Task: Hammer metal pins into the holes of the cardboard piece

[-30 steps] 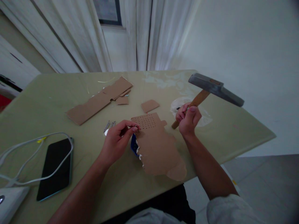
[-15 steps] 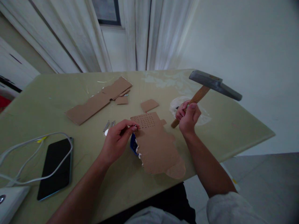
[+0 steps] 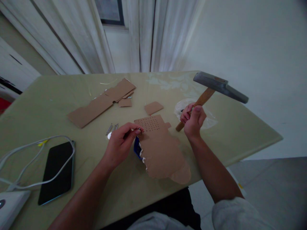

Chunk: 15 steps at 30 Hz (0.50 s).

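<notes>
Far left on the bench (image 3: 48,95): white cable (image 3: 35,147) looped over a dark phone (image 3: 56,172), white device (image 3: 9,207) at the corner. Well clear of the work, yet a bounced or dropped tool could reach the phone screen.

Farther in, a long cardboard strip (image 3: 100,102) with scraps, then a few loose nails (image 3: 112,128) just left of the left hand (image 3: 118,145). Easily scattered or rolled off by a jolt to the bench.

Left grip pinched shut, thumb and forefinger on what looks like a small nail (image 3: 139,130) at the left edge of the perforated cardboard piece (image 3: 160,147); nail too small and dark to make out clearly. Fingertips right beside the likely strike point: main hazard a blow landing on them, caused by a slightly off swing. Thin nail, if struck off-axis, likely to bend or skip sideways out of the pinch.

Cardboard piece resting over a blue object (image 3: 136,148), partly hidden, so uneven support; likely to flex, shift or tear under a blow, sending the nail askew.

Right hand (image 3: 194,119) closed around the wooden handle of the hammer (image 3: 219,89), gripped low, head raised above the bench's far right side, well apart from the nail. Long swing from there means less accuracy. Clear plastic sheet (image 3: 208,119) beneath that hand, slippery if leaned upon.
</notes>
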Tool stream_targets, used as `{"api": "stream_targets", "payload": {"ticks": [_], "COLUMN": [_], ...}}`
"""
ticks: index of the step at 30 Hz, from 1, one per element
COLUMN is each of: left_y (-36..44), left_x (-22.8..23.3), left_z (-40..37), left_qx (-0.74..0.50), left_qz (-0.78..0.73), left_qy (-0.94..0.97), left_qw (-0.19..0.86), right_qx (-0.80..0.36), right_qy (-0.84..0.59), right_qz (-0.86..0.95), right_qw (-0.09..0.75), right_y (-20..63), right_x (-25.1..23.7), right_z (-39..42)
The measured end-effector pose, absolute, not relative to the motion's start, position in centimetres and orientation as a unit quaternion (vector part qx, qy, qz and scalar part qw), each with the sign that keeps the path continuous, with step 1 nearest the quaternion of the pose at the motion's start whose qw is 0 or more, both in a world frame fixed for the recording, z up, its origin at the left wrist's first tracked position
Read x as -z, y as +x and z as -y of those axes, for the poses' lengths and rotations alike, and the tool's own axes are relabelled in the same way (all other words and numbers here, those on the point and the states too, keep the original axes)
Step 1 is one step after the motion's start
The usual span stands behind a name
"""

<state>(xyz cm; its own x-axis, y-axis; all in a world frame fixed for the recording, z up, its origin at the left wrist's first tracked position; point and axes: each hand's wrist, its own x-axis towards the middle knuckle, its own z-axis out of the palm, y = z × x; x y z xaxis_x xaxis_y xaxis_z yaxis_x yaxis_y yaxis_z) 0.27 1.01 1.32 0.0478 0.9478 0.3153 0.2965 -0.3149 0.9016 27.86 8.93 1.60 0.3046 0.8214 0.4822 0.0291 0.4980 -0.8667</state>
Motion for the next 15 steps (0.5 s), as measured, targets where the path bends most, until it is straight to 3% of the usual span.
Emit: {"api": "stream_targets", "payload": {"ticks": [15], "left_y": [0.22], "left_x": [-1.25], "left_z": [-1.09], "left_qx": [-0.509], "left_qz": [-0.454], "left_qy": [0.662], "left_qw": [0.310], "right_qx": [-0.282], "right_qy": [-0.382], "right_qz": [0.534], "right_qw": [0.699], "right_y": [27.95], "right_x": [-1.37], "right_z": [-9.21]}}
